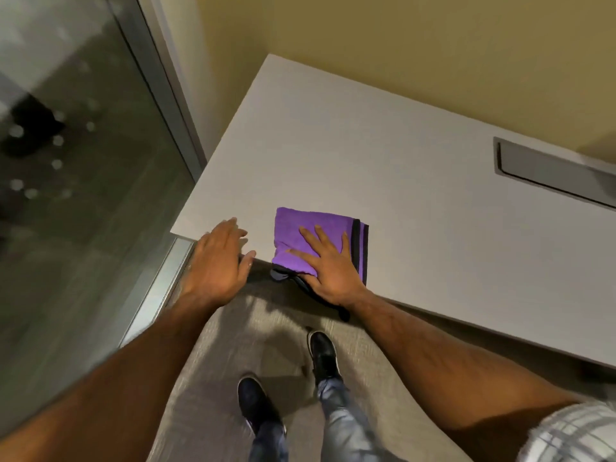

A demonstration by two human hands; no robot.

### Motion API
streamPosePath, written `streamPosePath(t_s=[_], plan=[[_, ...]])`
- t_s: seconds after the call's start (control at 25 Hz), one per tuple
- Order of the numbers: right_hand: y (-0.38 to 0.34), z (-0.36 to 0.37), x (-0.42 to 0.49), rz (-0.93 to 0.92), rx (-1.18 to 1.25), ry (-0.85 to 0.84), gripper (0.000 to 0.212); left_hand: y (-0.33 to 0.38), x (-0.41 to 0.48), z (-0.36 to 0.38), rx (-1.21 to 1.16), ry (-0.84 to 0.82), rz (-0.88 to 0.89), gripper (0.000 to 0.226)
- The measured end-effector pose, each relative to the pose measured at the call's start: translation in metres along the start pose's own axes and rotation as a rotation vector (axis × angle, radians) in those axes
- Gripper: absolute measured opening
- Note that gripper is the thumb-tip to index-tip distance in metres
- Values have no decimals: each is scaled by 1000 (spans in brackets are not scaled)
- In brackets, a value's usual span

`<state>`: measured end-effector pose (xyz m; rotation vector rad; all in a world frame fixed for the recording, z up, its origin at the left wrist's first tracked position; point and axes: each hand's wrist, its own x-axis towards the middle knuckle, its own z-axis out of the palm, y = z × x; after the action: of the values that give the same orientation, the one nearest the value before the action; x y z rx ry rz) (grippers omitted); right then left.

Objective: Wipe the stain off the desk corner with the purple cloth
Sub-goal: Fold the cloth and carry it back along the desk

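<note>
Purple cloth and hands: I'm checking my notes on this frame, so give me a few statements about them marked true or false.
1. The right hand lies flat on the purple cloth. True.
2. The left hand grips the cloth. False: it rests on the desk edge, apart from the cloth.
3. Part of the cloth hangs over the desk's near edge. True.
4. The cloth is crumpled into a ball. False: it lies folded flat.
5. The cloth sits beside the metal cable tray. False: it is near the left corner, far from the tray.
</note>
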<state>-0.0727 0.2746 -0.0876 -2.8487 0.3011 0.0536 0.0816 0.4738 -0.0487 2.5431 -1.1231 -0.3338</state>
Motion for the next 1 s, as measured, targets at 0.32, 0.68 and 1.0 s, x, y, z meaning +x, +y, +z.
streamPosePath(t_s=[0.32, 0.68, 1.0], plan=[[19, -6, -36, 147, 12, -11, 63, 68, 51, 35, -40, -133, 38, 53], [33, -30, -71, 826, 367, 445, 64, 92, 56, 43, -374, -205, -184, 71], [23, -39, -56, 1099, 695, 270, 79, 109, 65, 37, -503, -209, -322, 38]])
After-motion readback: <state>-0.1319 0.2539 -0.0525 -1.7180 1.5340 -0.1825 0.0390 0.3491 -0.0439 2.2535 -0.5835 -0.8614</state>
